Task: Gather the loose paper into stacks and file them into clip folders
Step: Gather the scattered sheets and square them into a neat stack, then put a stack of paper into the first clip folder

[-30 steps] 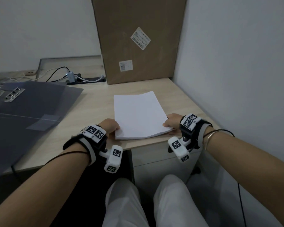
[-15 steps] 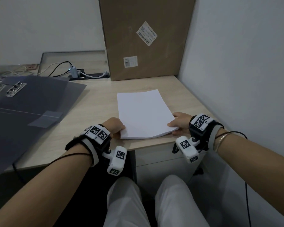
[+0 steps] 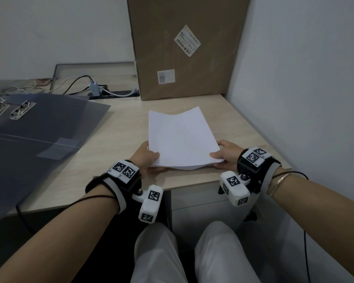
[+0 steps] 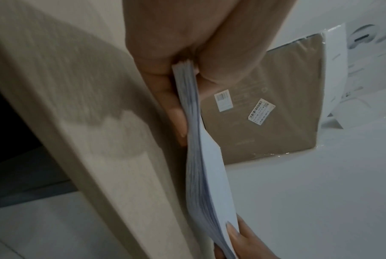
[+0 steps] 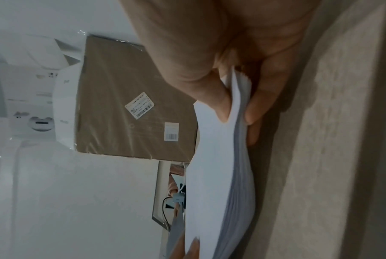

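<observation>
A thick stack of white paper (image 3: 181,139) is held just above the desk (image 3: 119,139), sagging along its middle. My left hand (image 3: 146,158) grips its near left corner, thumb on top and fingers underneath. My right hand (image 3: 223,156) grips the near right corner the same way. The left wrist view shows the paper stack's edge (image 4: 193,140) pinched between thumb and fingers. In the right wrist view the paper stack (image 5: 218,175) bends away from my grip. Grey clip folders (image 3: 39,135) lie open at the left, their metal clips (image 3: 22,109) at the far end.
A tall cardboard box (image 3: 184,48) stands against the wall at the back of the desk. A power strip with cables (image 3: 112,92) lies to its left. The white wall (image 3: 305,99) borders the desk on the right. My knees are below the desk edge.
The stack lay flat with my hands at its near corners; both hands now grip it, thumbs on top, and it has lifted off the desk, bowing in the middle.
</observation>
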`<state>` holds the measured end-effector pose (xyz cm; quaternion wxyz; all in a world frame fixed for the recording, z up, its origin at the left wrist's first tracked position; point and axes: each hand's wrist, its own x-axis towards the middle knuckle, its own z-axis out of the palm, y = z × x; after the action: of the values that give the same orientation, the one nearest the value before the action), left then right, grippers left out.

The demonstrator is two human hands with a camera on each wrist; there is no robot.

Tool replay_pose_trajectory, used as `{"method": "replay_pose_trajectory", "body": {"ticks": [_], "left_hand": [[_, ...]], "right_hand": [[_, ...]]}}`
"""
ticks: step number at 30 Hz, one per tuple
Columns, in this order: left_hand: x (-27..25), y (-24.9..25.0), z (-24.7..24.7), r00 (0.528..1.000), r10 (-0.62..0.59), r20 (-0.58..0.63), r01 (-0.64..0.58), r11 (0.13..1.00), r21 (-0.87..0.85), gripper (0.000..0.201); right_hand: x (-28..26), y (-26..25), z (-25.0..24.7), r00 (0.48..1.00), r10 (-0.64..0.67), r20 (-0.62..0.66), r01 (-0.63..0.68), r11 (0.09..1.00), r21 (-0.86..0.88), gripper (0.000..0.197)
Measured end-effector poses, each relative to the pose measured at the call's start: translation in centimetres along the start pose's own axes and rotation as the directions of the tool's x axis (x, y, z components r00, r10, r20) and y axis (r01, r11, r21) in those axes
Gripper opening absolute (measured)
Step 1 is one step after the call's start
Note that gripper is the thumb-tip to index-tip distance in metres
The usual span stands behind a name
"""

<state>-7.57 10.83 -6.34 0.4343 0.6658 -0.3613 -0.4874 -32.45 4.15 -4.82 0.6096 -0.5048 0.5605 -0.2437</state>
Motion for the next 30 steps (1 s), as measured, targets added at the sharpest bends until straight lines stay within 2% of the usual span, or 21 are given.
{"method": "replay_pose_trajectory", "body": {"ticks": [7, 11, 20, 22, 24, 26, 28, 30], "left_hand": [[3.7, 3.8, -1.7, 0.999, -0.036, 0.022, 0.038, 0.994, -0.102, 0.049], [7.1, 5.2, -3.4, 0.998, -0.065, 0.007, 0.065, 0.991, -0.121, 0.049], [15.3, 4.7, -5.5, 0.995, -0.059, -0.081, 0.076, 0.971, 0.226, 0.048], [15.2, 5.3, -5.5, 0.995, -0.073, -0.075, 0.093, 0.942, 0.323, 0.045], [14.2, 6.2, -5.9, 0.992, -0.057, -0.11, 0.097, 0.906, 0.411, 0.05], [13.7, 6.6, -7.4, 0.977, 0.001, -0.213, 0.106, 0.866, 0.489, 0.058], [13.4, 6.5, -9.6, 0.937, 0.107, -0.333, 0.135, 0.769, 0.625, 0.062], [13.3, 6.3, -12.0, 0.874, 0.168, -0.455, 0.251, 0.646, 0.721, 0.062]], "right_hand": [[3.6, -4.9, 0.6, 0.996, -0.084, -0.026, 0.081, 0.991, -0.104, 0.042], [7.1, -7.1, 1.8, 0.998, -0.066, -0.023, 0.062, 0.986, -0.155, 0.041], [13.2, -9.0, 3.7, 1.0, 0.006, 0.0, -0.006, 0.961, -0.278, 0.033], [13.4, -9.4, 3.9, 1.0, 0.018, 0.011, -0.012, 0.91, -0.415, 0.03], [13.0, -10.0, 3.2, 0.999, 0.031, 0.031, -0.005, 0.791, -0.611, 0.047], [13.1, -10.7, 2.7, 0.999, -0.035, -0.027, 0.005, 0.698, -0.716, 0.064], [12.9, -11.2, 2.7, 0.989, -0.123, -0.088, 0.031, 0.733, -0.679, 0.063], [12.4, -11.5, 3.4, 0.986, -0.147, -0.074, 0.077, 0.808, -0.584, 0.05]]}}
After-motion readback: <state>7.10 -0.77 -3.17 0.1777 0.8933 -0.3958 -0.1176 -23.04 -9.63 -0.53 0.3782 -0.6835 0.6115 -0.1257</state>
